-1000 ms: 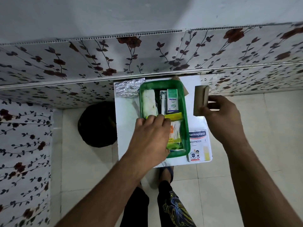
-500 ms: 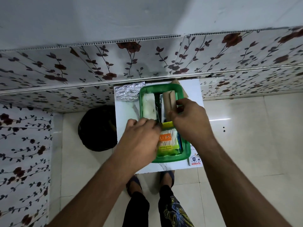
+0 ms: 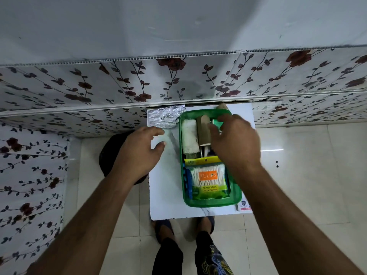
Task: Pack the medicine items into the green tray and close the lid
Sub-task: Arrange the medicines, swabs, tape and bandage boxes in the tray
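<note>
The green tray (image 3: 210,203) sits on a small white table (image 3: 165,191). Inside lie a white gauze roll (image 3: 189,137), a brown cardboard box (image 3: 203,132), a pack of Tulips cotton swabs (image 3: 208,180) and a green box mostly hidden under my right hand. My right hand (image 3: 235,139) hovers over the tray's far right part, fingers touching the brown box's right side. My left hand (image 3: 139,153) floats over the table left of the tray, fingers spread, holding nothing. A silver foil pack (image 3: 164,118) lies at the table's far left corner.
A bandage box (image 3: 243,205) pokes out from under my right forearm at the table's near right corner. A brown object (image 3: 222,106) sits behind the tray. A dark round thing (image 3: 108,155) stands on the floor left of the table. A flowered wall is close behind.
My right hand carried the brown box from the table's right side into the tray and laid it beside the gauze roll. My left hand left the tray and moved left over the table.
</note>
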Demonstrator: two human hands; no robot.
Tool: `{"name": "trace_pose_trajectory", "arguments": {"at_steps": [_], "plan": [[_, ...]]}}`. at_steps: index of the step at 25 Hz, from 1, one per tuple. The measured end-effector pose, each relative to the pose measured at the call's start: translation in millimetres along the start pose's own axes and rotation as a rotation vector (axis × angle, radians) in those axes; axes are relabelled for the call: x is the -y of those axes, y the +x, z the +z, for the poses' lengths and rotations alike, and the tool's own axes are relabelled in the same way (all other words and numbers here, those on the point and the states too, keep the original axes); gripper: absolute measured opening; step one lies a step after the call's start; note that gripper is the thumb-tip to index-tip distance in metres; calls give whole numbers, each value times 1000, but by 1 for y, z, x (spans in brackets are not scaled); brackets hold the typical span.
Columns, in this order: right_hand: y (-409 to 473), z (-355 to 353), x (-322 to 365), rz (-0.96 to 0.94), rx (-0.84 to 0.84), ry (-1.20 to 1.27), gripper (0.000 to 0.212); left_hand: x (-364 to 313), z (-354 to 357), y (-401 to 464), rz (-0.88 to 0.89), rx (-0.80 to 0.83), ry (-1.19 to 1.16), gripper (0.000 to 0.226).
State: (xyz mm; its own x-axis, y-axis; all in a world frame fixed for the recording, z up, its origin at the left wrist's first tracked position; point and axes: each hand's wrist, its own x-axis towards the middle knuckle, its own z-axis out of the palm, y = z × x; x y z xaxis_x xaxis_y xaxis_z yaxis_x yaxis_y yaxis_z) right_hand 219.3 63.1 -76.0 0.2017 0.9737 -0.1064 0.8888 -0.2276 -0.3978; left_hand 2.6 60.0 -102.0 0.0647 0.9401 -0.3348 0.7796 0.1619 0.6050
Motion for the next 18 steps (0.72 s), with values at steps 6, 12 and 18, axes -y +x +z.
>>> {"name": "trace_pose_trajectory", "arguments": {"at_steps": [6, 12, 18], "plan": [[62, -3, -65, 312, 81, 188, 28, 21, 19, 80, -287, -252, -184, 41], [96, 30, -85, 286, 312, 143, 33, 31, 39, 105, -368, -249, -135, 62], [91, 34, -79, 176, 331, 133, 33, 40, 43, 108, -338, -265, -159, 54]]}}
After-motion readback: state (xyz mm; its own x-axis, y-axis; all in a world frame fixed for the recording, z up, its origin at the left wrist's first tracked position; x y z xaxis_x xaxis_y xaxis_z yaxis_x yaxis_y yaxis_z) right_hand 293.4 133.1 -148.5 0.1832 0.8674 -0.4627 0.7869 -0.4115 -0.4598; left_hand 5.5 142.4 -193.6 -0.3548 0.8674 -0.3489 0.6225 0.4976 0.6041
